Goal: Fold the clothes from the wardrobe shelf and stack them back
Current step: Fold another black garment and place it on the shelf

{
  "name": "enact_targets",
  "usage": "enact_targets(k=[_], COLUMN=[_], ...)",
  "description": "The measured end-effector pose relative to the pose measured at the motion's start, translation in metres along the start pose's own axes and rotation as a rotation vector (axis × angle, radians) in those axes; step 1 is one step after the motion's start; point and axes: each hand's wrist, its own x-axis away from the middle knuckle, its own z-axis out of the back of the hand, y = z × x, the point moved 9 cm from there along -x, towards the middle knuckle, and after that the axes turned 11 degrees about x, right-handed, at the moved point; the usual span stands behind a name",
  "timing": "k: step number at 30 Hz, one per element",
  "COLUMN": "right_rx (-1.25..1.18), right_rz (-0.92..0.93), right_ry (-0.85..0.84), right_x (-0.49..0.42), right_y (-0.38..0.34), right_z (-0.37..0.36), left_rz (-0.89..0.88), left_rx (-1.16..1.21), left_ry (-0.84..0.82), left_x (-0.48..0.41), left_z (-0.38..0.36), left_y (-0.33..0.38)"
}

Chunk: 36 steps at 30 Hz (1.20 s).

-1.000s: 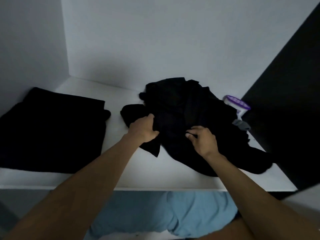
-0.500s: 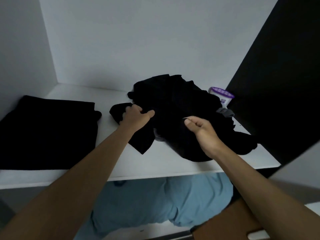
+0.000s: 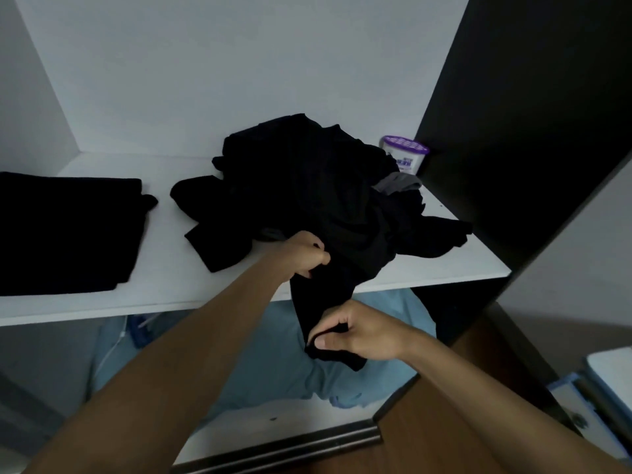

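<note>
A strip of black garment [image 3: 318,302] hangs over the front edge of the white wardrobe shelf [image 3: 171,289], its upper end joined to the crumpled heap of black clothes [image 3: 307,183] on the middle-right of the shelf, its lower end off the shelf and nearest the person. Its long axis runs from the heap down towards the body, and that line decides the next pull. The left hand [image 3: 304,254] sits at the shelf edge, fingers curled round the cloth where it leaves the heap. The right hand [image 3: 359,333] is lower and closer to the person, thumb and fingers pinched on the free end. The right hand therefore looks best placed to draw the piece clear, while the left can part it from the pile. How tangled it is inside the heap cannot be told, as black lies on black. A folded stack of black clothes [image 3: 68,227] lies well apart on the left of the shelf. A white tub with a purple lid [image 3: 405,155] stands in the back right corner, just behind a scrap of grey cloth [image 3: 396,183] on the heap. The dark wardrobe side panel [image 3: 513,131] bounds the right. Light blue fabric [image 3: 273,354] lies below the shelf, under both hands.
</note>
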Motion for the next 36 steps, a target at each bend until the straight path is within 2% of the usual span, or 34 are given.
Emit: enact_targets(k=[4,7,9,11,13,15,17,19,21,23,25,27,29,32,34,36], right_rx=[-0.037,-0.134,-0.334,-0.665,-0.929,-1.015,-0.814,-0.301,0.187,0.513,0.726,0.849,0.873,0.879,0.881,0.836], right_rz=[-0.101,-0.219,-0.249,-0.268,-0.289,-0.300,-0.294,-0.206,-0.194,-0.315,-0.363,-0.337,-0.374,-0.571,-0.728,-0.876], right_ry=[0.101,0.397,0.644,0.834,0.936,1.027,1.123,1.090,0.751,0.430,0.365,0.465,0.551,0.670,0.737,0.762], right_x=[0.026,0.037,0.040,0.041,0.036,0.026,0.016,-0.007,-0.052,-0.081,-0.091,-0.092,-0.086,-0.067,-0.059,-0.061], right_y=[0.051,0.082,0.094,0.107,0.114,0.114,0.097,0.060,0.036,0.047,0.056,0.059,0.076,0.117,0.143,0.163], right_z=[0.007,0.044,0.076,0.104,0.126,0.142,0.158,0.164,0.134,0.100,0.094,0.111,0.136,0.187,0.217,0.234], left_rz=[-0.047,-0.041,-0.020,0.031,0.055,-0.031,-0.160,-0.258,-0.296,-0.280,-0.253,-0.226,-0.193,-0.151,-0.136,-0.155], left_rx=[0.008,-0.017,-0.045,-0.061,-0.045,-0.024,-0.074,-0.123,-0.137,-0.086,-0.048,-0.068,-0.139,-0.180,-0.138,-0.193], left_ry=[0.083,0.147,0.206,0.239,0.282,0.420,0.628,0.705,0.673,0.619,0.577,0.589,0.631,0.622,0.560,0.515], left_x=[0.016,0.032,0.043,0.056,0.069,0.076,0.080,0.072,0.048,0.018,-0.016,-0.049,-0.079,-0.121,-0.148,-0.167], left_z=[-0.005,0.000,0.007,0.015,0.027,0.050,0.082,0.104,0.119,0.132,0.146,0.165,0.184,0.207,0.216,0.219], left_y=[-0.006,-0.012,-0.021,-0.034,-0.041,-0.031,-0.007,0.018,0.037,0.049,0.060,0.069,0.076,0.076,0.068,0.063])
